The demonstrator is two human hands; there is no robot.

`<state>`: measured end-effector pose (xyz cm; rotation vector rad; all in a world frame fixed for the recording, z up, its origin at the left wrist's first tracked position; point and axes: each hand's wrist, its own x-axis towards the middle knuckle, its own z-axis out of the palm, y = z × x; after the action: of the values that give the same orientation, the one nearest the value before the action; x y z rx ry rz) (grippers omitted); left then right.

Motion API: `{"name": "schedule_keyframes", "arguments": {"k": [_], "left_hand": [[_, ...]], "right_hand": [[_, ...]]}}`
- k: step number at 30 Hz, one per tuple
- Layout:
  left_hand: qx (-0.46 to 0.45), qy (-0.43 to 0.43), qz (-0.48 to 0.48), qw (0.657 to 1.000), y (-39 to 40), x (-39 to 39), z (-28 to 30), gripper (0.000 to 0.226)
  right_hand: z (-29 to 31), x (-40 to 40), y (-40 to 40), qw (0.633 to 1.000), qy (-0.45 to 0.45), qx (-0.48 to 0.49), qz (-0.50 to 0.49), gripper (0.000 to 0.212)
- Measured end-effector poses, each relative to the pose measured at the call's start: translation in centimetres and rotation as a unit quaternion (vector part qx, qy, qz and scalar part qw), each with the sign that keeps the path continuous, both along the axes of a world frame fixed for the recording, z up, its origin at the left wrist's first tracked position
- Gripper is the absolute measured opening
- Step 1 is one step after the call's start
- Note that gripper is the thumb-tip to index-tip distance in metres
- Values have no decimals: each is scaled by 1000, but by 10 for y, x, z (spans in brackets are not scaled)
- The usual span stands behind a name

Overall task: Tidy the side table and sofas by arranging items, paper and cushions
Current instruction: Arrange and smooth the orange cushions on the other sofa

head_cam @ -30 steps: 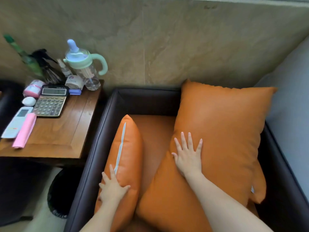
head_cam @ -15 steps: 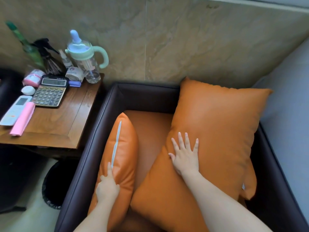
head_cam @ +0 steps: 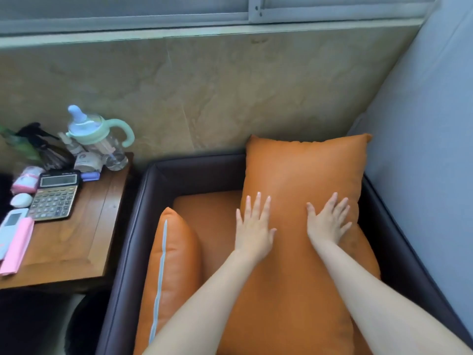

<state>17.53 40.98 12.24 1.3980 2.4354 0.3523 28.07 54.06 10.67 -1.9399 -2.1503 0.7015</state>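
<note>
Dark sofa (head_cam: 143, 201) beside wooden desk (head_cam: 76, 242); left hand (head_cam: 253, 226) and right hand (head_cam: 329, 221) press flat, fingers spread, on large orange cushion (head_cam: 302, 170), gripping nothing.

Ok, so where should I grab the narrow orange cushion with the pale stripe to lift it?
Judging by its pose, grip the narrow orange leather cushion from above, pinching its striped top edge: it stands on edge against the dark sofa arm.

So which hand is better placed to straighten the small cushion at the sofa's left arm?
Left hand: it lies flat on the large cushion, nearer the small cushion. The right hand is farther.
</note>
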Motion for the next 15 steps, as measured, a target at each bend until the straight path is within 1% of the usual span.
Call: {"name": "schedule_keyframes", "arguments": {"k": [1, 2, 4, 6, 7, 9, 10, 11, 12, 13, 15], "left_hand": [[11, 13, -38, 999, 18, 8, 10, 72], [13, 24, -71, 997, 33, 15, 17, 70], [-2, 39, -116, 992, 53, 24, 24, 67], [-27, 44, -137, 989, 64, 28, 26, 66], [-40, 45, -142, 988, 67, 27, 26, 66], [-61, 43, -145, 987, 70, 25, 26, 66], [-70, 39, -142, 987, 71, 22, 27, 66], [-77, 35, -138, 987, 71, 19, 27, 65], [-83, 32, -134, 987, 71, 16, 28, 65], [-86, 30, -130, 987, 71, 13, 30, 65], [-87, 31, -125, 988, 73, 8, 32, 64]], "right_hand": [[1, 7, 12, 996, 46, -43, -65, 84], [1, 13, 21, 988, 80, -76, -104, 92], [1, 22, 33, 980, 115, -108, -121, 103], [-2, 31, 45, 969, 153, -131, -142, 109], [-4, 35, 50, 959, 178, -146, -166, 111], [-8, 43, 59, 924, 237, -189, -232, 114], [-9, 47, 63, 904, 264, -216, -259, 112], [-8, 50, 65, 885, 286, -244, -274, 106], [-7, 53, 66, 871, 305, -267, -277, 96], [-8, 55, 67, 864, 320, -277, -274, 82], [-9, 55, 64, 869, 327, -254, -270, 54]]}}
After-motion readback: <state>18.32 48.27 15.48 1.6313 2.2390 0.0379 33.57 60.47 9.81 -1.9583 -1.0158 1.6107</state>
